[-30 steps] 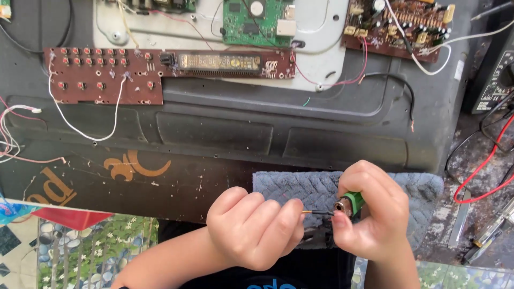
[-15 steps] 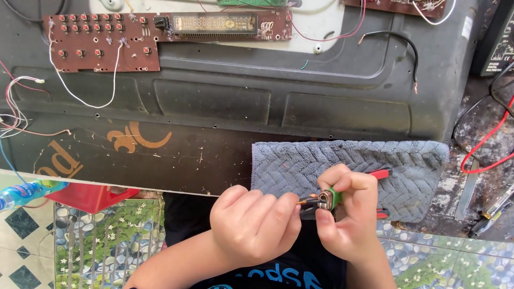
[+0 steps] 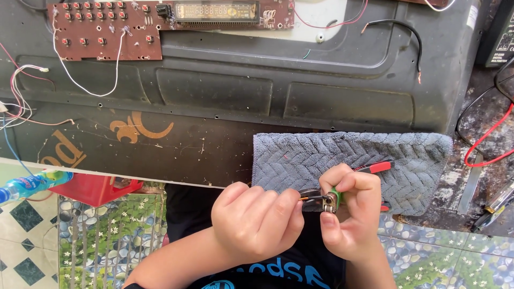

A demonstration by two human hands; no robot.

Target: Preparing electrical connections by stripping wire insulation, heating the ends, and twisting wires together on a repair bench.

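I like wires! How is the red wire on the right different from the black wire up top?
The red wire curves over the rusty table edge; the black wire arches over the dark plastic panel. The red one runs out of view; the black one ends in a bare tip. Both are thin and curved.

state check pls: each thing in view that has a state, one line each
left hand: closed in a fist, at the small part
right hand: pinching the small part
small part: held up between both hands, green piece on it
pliers: red handles, lying on the towel
towel: laid flat
brown circuit board: lying bare, white wire attached
black wire: end loose, bare tip
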